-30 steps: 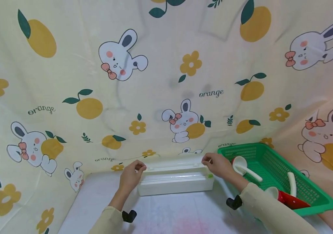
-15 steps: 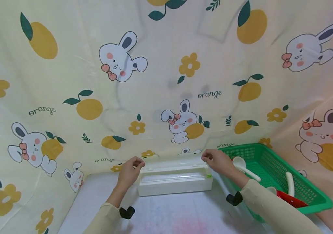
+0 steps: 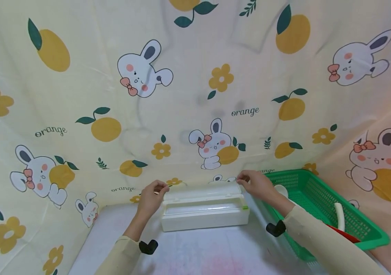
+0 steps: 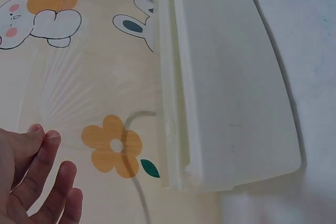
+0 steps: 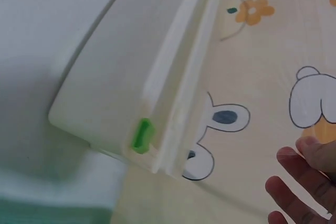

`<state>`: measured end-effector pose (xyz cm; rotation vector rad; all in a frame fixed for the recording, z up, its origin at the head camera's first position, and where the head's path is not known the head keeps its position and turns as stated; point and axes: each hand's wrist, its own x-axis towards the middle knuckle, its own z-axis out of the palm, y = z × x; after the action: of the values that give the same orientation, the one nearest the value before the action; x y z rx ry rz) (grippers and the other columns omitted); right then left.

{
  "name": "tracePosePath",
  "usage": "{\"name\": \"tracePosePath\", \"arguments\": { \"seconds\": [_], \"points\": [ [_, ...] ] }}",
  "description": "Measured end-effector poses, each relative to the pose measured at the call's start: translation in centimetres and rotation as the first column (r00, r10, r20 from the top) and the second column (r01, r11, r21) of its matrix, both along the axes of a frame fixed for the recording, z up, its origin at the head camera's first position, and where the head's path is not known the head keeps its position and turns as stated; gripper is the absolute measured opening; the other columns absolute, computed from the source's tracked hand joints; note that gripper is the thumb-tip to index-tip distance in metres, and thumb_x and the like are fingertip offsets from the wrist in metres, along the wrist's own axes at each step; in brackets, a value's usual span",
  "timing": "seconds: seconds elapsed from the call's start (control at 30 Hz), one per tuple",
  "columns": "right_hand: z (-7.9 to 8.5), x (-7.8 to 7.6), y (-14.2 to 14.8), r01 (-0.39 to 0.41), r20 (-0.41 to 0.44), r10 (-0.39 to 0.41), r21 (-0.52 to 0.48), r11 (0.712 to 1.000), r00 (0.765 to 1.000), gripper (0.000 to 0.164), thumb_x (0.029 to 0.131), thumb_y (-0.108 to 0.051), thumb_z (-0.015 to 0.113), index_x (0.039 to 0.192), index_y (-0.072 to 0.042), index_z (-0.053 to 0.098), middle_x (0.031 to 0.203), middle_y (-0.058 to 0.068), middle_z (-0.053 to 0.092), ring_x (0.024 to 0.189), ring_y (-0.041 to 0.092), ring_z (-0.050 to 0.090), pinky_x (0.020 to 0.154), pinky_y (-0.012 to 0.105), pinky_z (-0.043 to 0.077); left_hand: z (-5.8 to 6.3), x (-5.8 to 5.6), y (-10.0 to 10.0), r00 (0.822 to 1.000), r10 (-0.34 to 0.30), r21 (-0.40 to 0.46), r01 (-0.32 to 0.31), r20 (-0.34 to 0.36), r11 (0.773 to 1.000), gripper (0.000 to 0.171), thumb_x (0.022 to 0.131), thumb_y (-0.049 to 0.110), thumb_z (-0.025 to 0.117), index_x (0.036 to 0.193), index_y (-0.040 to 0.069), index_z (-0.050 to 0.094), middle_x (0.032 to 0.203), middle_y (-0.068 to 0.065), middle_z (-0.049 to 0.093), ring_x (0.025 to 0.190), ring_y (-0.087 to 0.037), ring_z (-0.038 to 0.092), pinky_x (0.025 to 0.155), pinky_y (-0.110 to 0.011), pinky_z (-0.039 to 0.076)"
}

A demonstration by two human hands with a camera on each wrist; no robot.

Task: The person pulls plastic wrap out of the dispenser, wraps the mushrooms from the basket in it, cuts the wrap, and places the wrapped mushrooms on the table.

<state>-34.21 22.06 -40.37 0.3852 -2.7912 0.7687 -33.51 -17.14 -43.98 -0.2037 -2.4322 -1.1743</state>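
Note:
A long white cling film dispenser (image 3: 206, 221) stands on the table, its lid (image 3: 202, 191) raised at the back. Clear cling film (image 4: 65, 90) shows as fine creases fanning out from the fingertips in the left wrist view. My left hand (image 3: 152, 198) pinches one corner of it between thumb and forefinger, behind the dispenser's left end. At the opposite end my right hand (image 3: 259, 186) pinches the film's other corner the same way, so the sheet spans both hands. A green slider (image 5: 142, 136) sits at the dispenser's right end.
On the right, a green plastic basket (image 3: 364, 225) holds a white spoon-like utensil (image 3: 280, 190), a white handle (image 3: 340, 217) and a red item partly hidden by the right sleeve. A patterned cloth (image 3: 181, 95) hangs close behind the white table (image 3: 188, 254).
Both hands have risen a little and moved back from the dispenser, still pinching the film. The dispenser has stayed put, and the head view has shifted slightly.

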Motion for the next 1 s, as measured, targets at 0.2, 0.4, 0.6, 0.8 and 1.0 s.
{"name": "tracePosePath", "arguments": {
  "seconds": [0.2,0.4,0.6,0.8,1.0],
  "points": [
    [0.9,0.1,0.0,-0.007,-0.006,0.007,-0.031,1.000,1.000,0.007,0.095,-0.022,0.070,0.100,-0.018,0.073,0.092,-0.003,0.069,0.085,0.018,0.059,0.078,0.038,0.053,0.9,-0.1,0.0,1.000,0.009,0.000,-0.009,0.010,1.000,0.008,0.094,0.022,0.072,0.098,0.016,0.069,0.090,0.002,0.071,0.091,-0.018,0.067,0.081,-0.038,0.055],
    [1.8,0.0,-0.2,-0.001,-0.045,-0.001,-0.039,0.999,0.999,0.004,0.095,-0.022,0.070,0.097,-0.020,0.073,0.092,-0.003,0.070,0.085,0.019,0.058,0.079,0.040,0.052,1.6,-0.2,0.1,1.000,0.013,0.035,-0.013,-0.002,0.999,0.008,0.096,0.021,0.070,0.101,0.016,0.068,0.095,0.000,0.070,0.092,-0.019,0.065,0.081,-0.036,0.053],
    [2.6,0.0,-0.3,-0.006,-0.077,0.002,-0.054,0.999,0.997,0.007,0.096,-0.023,0.070,0.098,-0.017,0.073,0.091,-0.002,0.070,0.085,0.020,0.059,0.081,0.042,0.051,2.2,-0.1,0.5,0.999,0.016,0.066,-0.014,-0.033,0.998,0.007,0.096,0.020,0.069,0.102,0.016,0.067,0.095,0.001,0.071,0.092,-0.020,0.064,0.080,-0.036,0.053],
    [3.3,0.2,-0.3,-0.027,-0.104,0.018,-0.089,0.996,0.994,0.007,0.096,-0.022,0.069,0.099,-0.017,0.073,0.093,0.001,0.071,0.086,0.020,0.059,0.084,0.044,0.050,2.8,-0.3,0.7,0.999,0.037,0.080,-0.034,-0.037,0.996,0.011,0.097,0.023,0.068,0.105,0.017,0.066,0.097,0.001,0.071,0.094,-0.019,0.062,0.083,-0.035,0.051],
    [4.1,0.1,-0.2,-0.043,-0.154,0.026,-0.106,0.993,0.988,0.005,0.096,-0.020,0.070,0.096,-0.017,0.073,0.091,0.000,0.071,0.084,0.021,0.058,0.081,0.042,0.050,3.6,-0.4,0.7,0.996,0.011,0.100,-0.002,-0.088,0.995,0.009,0.097,0.022,0.067,0.103,0.016,0.066,0.096,-0.001,0.071,0.092,-0.020,0.062,0.081,-0.034,0.050]
  ]
}}
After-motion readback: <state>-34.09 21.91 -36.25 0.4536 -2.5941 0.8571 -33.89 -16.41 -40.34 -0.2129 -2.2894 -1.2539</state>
